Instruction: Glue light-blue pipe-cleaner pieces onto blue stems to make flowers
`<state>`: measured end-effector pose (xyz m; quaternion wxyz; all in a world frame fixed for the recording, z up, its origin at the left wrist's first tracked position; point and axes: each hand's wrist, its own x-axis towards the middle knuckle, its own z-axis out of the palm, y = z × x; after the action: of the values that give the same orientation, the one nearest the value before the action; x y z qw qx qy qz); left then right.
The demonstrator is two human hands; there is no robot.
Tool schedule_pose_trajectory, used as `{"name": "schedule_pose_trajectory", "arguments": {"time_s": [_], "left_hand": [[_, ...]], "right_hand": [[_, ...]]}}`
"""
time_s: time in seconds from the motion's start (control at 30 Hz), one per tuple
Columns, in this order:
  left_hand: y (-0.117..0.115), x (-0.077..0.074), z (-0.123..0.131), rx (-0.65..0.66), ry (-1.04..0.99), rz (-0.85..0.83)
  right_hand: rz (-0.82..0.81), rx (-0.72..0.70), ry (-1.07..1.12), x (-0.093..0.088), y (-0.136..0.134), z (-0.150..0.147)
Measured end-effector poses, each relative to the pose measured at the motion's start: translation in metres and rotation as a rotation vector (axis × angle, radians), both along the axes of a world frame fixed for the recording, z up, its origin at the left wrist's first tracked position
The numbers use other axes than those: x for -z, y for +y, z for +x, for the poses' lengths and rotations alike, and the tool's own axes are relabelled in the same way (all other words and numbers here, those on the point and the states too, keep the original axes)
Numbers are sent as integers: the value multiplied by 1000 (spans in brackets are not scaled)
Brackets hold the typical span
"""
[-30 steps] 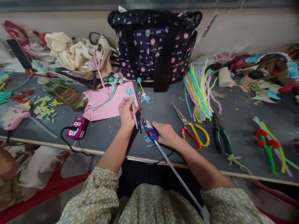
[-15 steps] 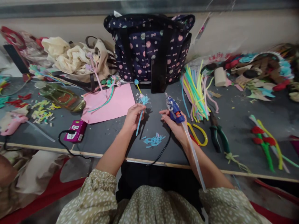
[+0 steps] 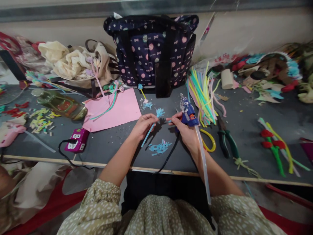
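Left hand (image 3: 144, 126): here it is, thumb and fingers pinched around the blue stem (image 3: 147, 136), just below its frayed top.
Blue stem: held up off the table (image 3: 117, 153), slanting from near left to far right, with the fringed blue tuft (image 3: 160, 112) at its far end.
Stem's feel: very light, I'd say, slightly springy and easy to bend; a fingertip pinch looks plenty, with little risk of slipping.
Blue tuft: now that's the delicate bit! A squeeze would probably crush those fine strips, so the bare stem below is the place to hold.
Right hand (image 3: 185, 130): wrapped around the blue glue gun (image 3: 189, 115), thumb and forefinger stretched left towards a tiny blue strip (image 3: 169, 120); they seem to pinch it, though it's too small to be sure.
Glue gun: nozzle to the far side, long clear glue stick (image 3: 202, 160) trailing to the near side. Hard, and likely the heavier load; the body's the grip, the nozzle may be hot.
Blue clippings (image 3: 160, 148): a loose heap on the near side, between the forearms; feather-light by the look, one for fingertips only.
Scissors (image 3: 212, 146): just right of the right wrist, yellow loop showing.
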<state>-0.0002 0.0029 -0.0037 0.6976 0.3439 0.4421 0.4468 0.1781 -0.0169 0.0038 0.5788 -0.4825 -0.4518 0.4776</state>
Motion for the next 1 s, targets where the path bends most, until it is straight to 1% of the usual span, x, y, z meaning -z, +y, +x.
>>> {"name": "schedule_pose_trajectory", "arguments": {"time_s": [0.17, 0.3, 0.43, 0.57, 0.8, 1.0], "left_hand": [[-5, -3, 1, 139, 42, -41], [-7, -4, 2, 221, 66, -46], [-8, -5, 3, 273, 66, -28], [-9, -7, 3, 285, 61, -16], [-10, -6, 3, 280, 52, -9], [-10, -4, 4, 295, 56, 5]], "right_hand": [[16, 55, -161, 4, -1, 5], [37, 52, -162, 5, -1, 6], [30, 69, -181, 0, -2, 6], [12, 65, -219, -4, -3, 7], [77, 44, -263, -1, -3, 7], [29, 48, -268, -9, -5, 6]]}}
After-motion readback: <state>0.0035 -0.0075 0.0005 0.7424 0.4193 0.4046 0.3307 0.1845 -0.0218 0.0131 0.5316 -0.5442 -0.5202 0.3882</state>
